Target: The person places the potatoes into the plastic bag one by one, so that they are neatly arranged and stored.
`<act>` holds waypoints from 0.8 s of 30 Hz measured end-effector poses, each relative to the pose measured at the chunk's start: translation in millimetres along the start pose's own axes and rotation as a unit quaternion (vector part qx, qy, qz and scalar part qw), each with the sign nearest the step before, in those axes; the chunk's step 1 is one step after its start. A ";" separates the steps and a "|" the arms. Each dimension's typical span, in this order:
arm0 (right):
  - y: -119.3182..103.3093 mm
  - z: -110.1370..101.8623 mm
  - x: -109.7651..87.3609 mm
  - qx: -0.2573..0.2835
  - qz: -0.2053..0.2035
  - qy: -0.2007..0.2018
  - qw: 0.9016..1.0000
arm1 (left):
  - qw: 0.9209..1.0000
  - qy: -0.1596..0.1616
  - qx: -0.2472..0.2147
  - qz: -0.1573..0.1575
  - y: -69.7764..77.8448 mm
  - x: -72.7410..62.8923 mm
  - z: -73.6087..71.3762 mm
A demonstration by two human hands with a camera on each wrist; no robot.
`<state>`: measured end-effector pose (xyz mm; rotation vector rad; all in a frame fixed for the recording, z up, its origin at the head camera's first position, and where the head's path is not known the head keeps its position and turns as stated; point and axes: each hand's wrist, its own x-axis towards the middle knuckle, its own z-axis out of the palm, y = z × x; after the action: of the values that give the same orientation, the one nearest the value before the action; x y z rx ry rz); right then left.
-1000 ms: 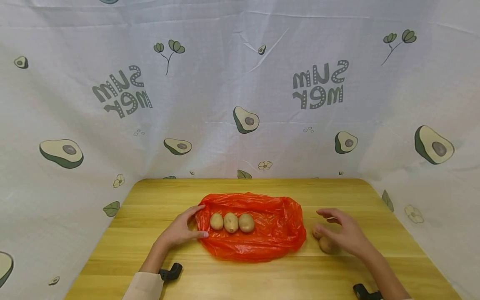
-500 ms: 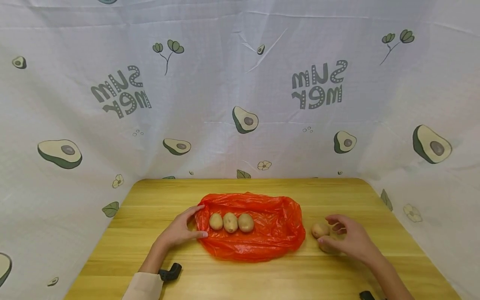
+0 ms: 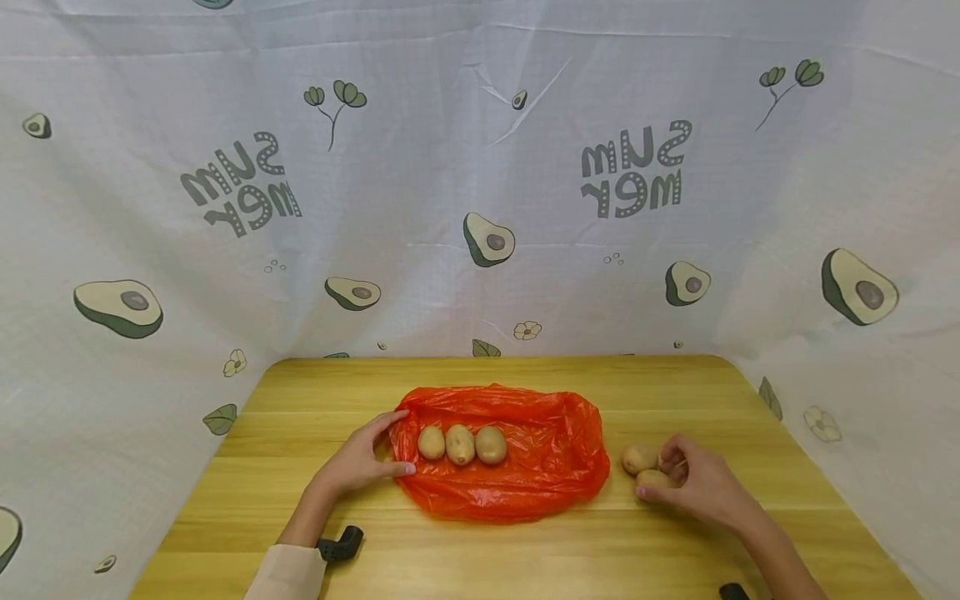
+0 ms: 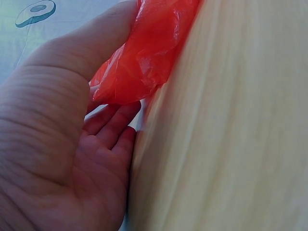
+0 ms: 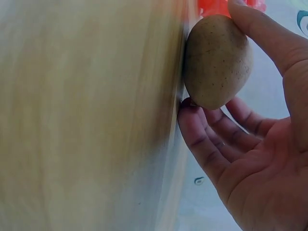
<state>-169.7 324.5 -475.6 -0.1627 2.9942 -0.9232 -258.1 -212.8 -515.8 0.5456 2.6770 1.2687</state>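
Note:
An opened red plastic bag (image 3: 525, 500) lies spread on the table, its rim rolled outward. Three potatoes (image 3: 461, 445) sit in a row in its left half. My left hand (image 3: 362, 458) holds the bag's left end, thumb and fingertips apart over the rim; in the left wrist view the thumb lies against the red plastic (image 4: 144, 62). To the right of the bag, my right hand (image 3: 705, 483) grips a potato (image 5: 216, 62) between thumb and fingers, low at the table. Another potato (image 3: 638, 459) lies just beyond that one.
The wooden table (image 3: 480, 558) carries the bag and potatoes. A white cloth (image 3: 420, 167) printed with avocados hangs behind and along both sides. Black wrist devices (image 3: 342, 543) sit at both wrists.
My right hand has drawn back from above the farther potato to the nearer one, and its fingers have closed round it. The left hand and the bag keep their places.

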 end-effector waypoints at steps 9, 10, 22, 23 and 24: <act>1.0 1.5 -1.5 0.005 -0.017 -0.011 1.000 | 1.000 -0.001 -0.004 -0.003 0.1 -0.8 0.7; 0.7 1.5 -1.9 0.006 -0.020 -0.011 1.000 | 1.000 -0.001 -0.003 -0.002 0.0 -0.8 0.7; -4.0 -0.9 -1.3 0.009 -0.029 -0.003 1.000 | 1.000 0.000 -0.001 -0.001 -0.3 -0.6 1.0; -4.2 -1.1 -1.1 0.008 -0.031 0.000 0.999 | 1.000 0.000 -0.001 -0.001 -0.1 -0.6 1.0; -4.5 -1.5 -0.4 0.008 -0.031 0.003 0.999 | 1.000 0.000 -0.002 -0.001 0.2 -0.6 0.8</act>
<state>-168.9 321.7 -471.9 -0.2531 3.0031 -0.9534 -257.3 -212.3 -516.2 0.5419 2.6745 1.2732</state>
